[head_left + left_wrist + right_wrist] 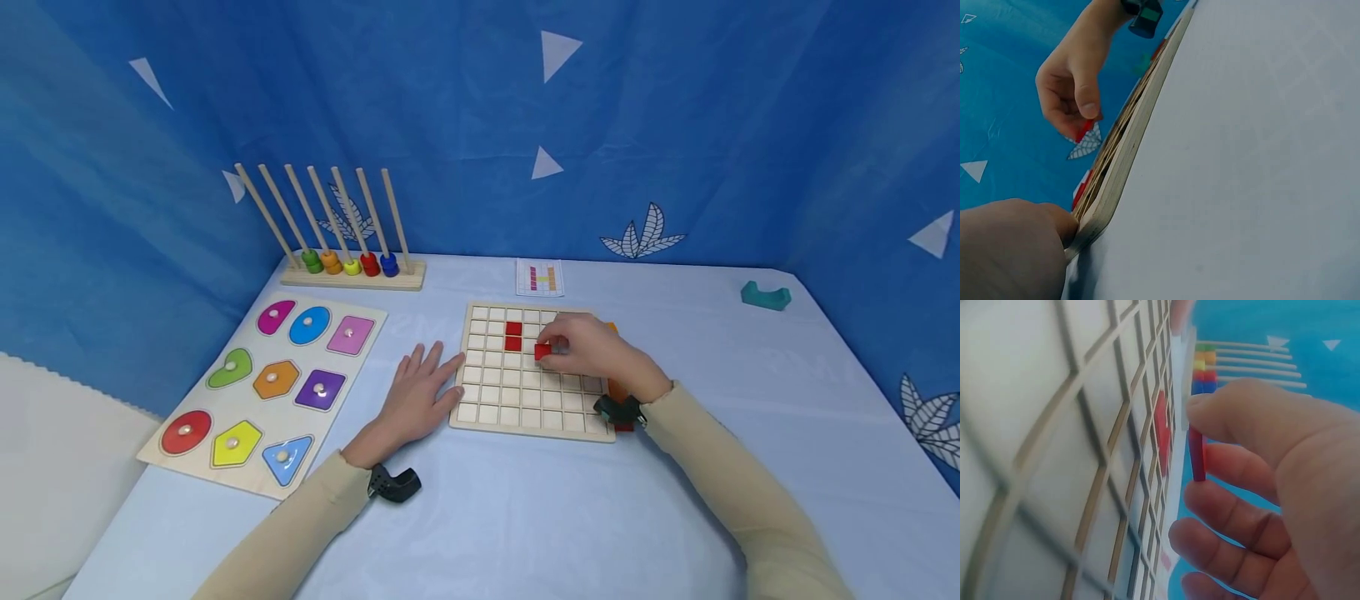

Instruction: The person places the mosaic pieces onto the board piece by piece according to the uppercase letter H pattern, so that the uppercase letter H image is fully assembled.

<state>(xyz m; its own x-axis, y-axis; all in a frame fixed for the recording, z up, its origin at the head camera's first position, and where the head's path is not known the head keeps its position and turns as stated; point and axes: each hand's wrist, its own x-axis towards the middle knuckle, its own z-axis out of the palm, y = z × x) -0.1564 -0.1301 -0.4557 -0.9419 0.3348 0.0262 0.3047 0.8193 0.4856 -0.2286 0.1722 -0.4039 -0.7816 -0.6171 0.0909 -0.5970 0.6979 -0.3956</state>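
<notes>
A wooden grid board (517, 431) with white square cells lies on the table, two red tiles (513, 336) set one above the other in its upper part. Between thumb and fingers my right hand (588, 343) pinches another red tile (542, 352), held over the board to the right of those two. In the right wrist view this tile (1197, 455) is seen edge-on, apart from the grid. My left hand (417, 393) lies flat with spread fingers, its fingertips and thumb at the board's left edge. Orange and red pieces (617, 392) show partly behind my right wrist.
A small pattern card (540, 277) lies behind the board. On the left are a shape puzzle (262, 400) with knobbed pieces and a peg stand (360, 279) with coloured rings. A teal curved block (766, 296) sits at the far right. Blue curtain (480, 125) backs the table.
</notes>
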